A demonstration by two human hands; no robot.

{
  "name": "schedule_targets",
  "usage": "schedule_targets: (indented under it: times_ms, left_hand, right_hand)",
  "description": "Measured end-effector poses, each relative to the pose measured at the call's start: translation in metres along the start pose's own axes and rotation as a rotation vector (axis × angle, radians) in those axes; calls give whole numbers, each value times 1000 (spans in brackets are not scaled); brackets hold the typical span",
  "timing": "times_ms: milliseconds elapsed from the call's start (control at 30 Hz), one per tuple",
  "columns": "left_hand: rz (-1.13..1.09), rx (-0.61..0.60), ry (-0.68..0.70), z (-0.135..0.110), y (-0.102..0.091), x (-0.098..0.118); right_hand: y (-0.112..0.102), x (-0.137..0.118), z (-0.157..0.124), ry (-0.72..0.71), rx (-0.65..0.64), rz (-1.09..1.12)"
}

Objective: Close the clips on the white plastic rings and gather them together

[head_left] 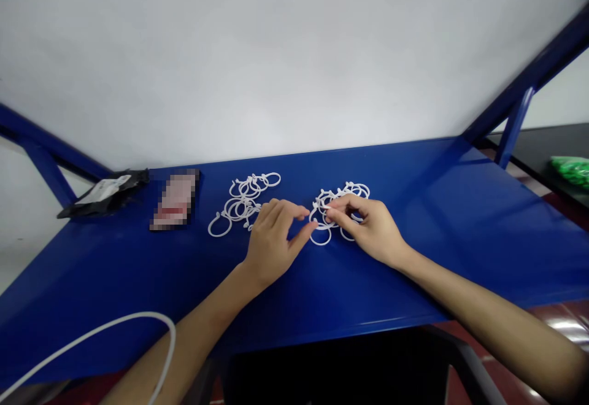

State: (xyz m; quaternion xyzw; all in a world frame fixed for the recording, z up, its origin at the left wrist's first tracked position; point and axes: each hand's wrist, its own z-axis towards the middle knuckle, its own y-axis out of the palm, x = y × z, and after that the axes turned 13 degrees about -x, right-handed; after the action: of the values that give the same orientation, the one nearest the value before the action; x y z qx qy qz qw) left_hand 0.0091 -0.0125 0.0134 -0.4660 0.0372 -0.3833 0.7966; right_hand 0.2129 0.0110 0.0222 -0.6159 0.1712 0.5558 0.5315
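Note:
Two heaps of white plastic rings lie on a blue table (414, 208). The left heap (243, 202) is spread out beyond my left hand. The right heap (340, 199) sits under my right hand. My right hand (368, 227) pinches a white ring from that heap between thumb and fingers. My left hand (273, 239) hovers beside it, thumb and forefinger curled toward the same ring, its fingertips almost meeting my right hand's; I cannot tell whether it grips the ring.
A black packet with a white label (103, 193) lies at the table's far left, beside a blurred pinkish card (175, 199). A white cable (115, 331) loops over the near left edge. Green material (570, 169) rests on a dark surface at right. A white wall stands behind.

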Motion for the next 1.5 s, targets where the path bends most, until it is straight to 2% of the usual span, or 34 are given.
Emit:
schedule_targets:
  times_ms: [100,200,367,667,800,867,933,1033,1133,1333,1500]
  left_hand:
    - [-165,-67,-133,1,-2,-2]
    - [-273,-138,-174,1,-1,-3]
    - [-302,-107,-141,-1,1,-2]
    - [-272,-65,-66,-4,6,3]
    - [-258,-93,-49,-5,9,-4]
    - [-194,-158,-24,-2,8,-14]
    - [-38,-221,-39,2,6,-28]
    - [328,-232,-245,6,6,-53]
    - [556,-285,-388,7,8,-72]
    - [616,-302,-303,3,11,-81]
    - [459,-296,-283,2,11,-80]
  right_hand:
    - [0,1,-2,-88,18,-93]
    - [2,2,-3,-168,-8,-142]
    - [4,1,-4,-246,-39,-168]
    - [4,-3,-8,-277,-137,-179]
    - [5,1,-5,-291,-129,-237]
    - [5,5,-2,-291,-87,-298]
    - [1,11,2,-285,-38,-416]
    - [-9,20,7,-243,20,-657]
    - [-18,30,12,-186,77,-836]
    - [-22,34,13,-183,125,-899]
    - [-16,27,10,-198,59,-829]
